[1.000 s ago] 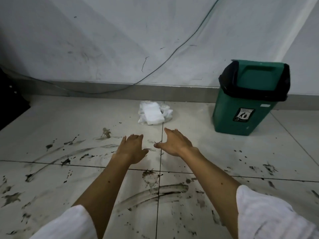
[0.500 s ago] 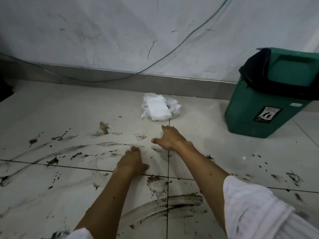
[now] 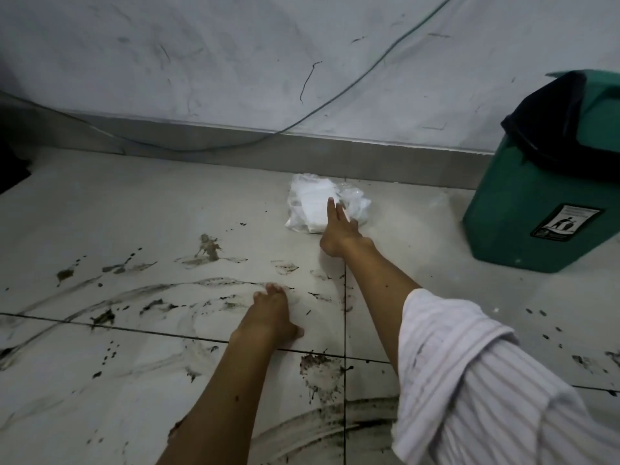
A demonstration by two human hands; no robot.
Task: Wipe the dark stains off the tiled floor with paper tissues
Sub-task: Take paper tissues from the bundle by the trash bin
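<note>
A white pack of paper tissues (image 3: 312,203) in clear plastic lies on the pale tiled floor (image 3: 167,209) near the skirting. My right hand (image 3: 339,229) reaches out flat with straight fingers, its fingertips on the pack. My left hand (image 3: 271,313) rests palm down on the floor, fingers spread, amid dark smears. Dark stains (image 3: 322,367) and curved streaks (image 3: 141,293) cover the tiles around and in front of my hands.
A green bin (image 3: 536,209) with a black liner stands on the floor at the right. A thin cable (image 3: 302,122) droops along the scuffed white wall down to the grey skirting. Something dark sits at the far left edge (image 3: 10,169).
My right hand has stretched forward from the middle of the floor onto the tissue pack. My left hand has dropped flat to the tile. The view has moved closer and leftward.
</note>
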